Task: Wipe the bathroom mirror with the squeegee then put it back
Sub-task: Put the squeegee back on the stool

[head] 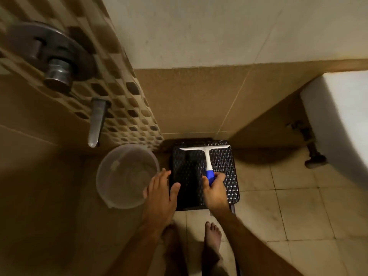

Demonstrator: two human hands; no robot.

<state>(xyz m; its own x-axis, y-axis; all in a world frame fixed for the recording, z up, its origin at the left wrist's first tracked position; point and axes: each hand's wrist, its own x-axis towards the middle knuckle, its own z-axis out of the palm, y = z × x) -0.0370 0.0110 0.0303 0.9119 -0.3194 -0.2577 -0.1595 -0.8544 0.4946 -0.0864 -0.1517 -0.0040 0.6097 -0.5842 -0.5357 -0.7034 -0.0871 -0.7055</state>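
Note:
A squeegee (207, 156) with a white blade, white neck and blue handle lies over a dark woven stool (225, 170) in the corner of the floor. My right hand (215, 191) is closed around the blue handle. The blade points away from me, toward the wall. My left hand (161, 193) hovers flat with fingers apart, between the stool's left edge and a bucket, holding nothing. No mirror is in view.
A translucent bucket (111, 176) stands left of the stool under a metal tap spout (96, 122) and a round mixer knob (58, 73). A white toilet (342, 124) is at the right. My bare feet (213, 236) stand on the tiled floor.

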